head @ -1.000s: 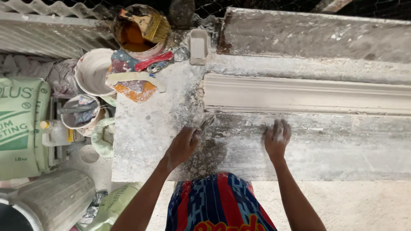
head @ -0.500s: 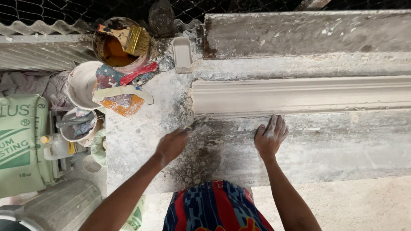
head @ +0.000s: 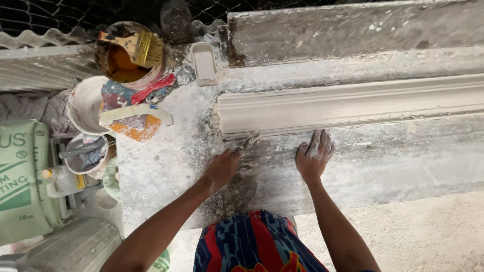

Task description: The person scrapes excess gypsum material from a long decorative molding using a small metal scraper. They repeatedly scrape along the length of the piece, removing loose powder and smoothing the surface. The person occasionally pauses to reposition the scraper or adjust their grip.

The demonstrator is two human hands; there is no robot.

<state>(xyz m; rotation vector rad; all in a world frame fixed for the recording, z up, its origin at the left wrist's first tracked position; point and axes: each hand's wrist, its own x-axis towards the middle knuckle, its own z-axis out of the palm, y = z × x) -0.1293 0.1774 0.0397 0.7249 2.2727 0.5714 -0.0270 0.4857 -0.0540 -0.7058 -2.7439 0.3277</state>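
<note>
**White plaster moulding on dusty bench, both hands at its near edge**

White plaster moulding [head: 348, 103] lying lengthwise on grey, plaster-crusted bench [head: 166, 166], left end roughly mid-scene, right end running out of view. Ridged profile facing up.

Left hand [head: 222, 168] closed around a small tool [head: 247, 142]; tool tip touching the near left corner of the moulding. Tool kind unclear: thin, pale with plaster, mostly hidden by the fingers.

Right hand [head: 313, 156] open, fingers spread and pressed flat on the bench surface, fingertips touching the near edge of the moulding. Holding nothing. Fingers coated in white plaster.

Left of the moulding, far side: small white rectangular tray [head: 204, 61]. Further left: round tin [head: 126, 55] holding orange-brown liquid, flat brush [head: 136, 45] with metal ferrule resting across its rim. Nearer: white bucket [head: 83, 103], red-handled tool [head: 154, 88], pale scraper [head: 133, 112] lying over colour-stained rags. Green and white sack [head: 20, 176] at far left edge, well apart from both hands.

Red and blue patterned garment [head: 252, 244] at near centre, between the two forearms.
</note>
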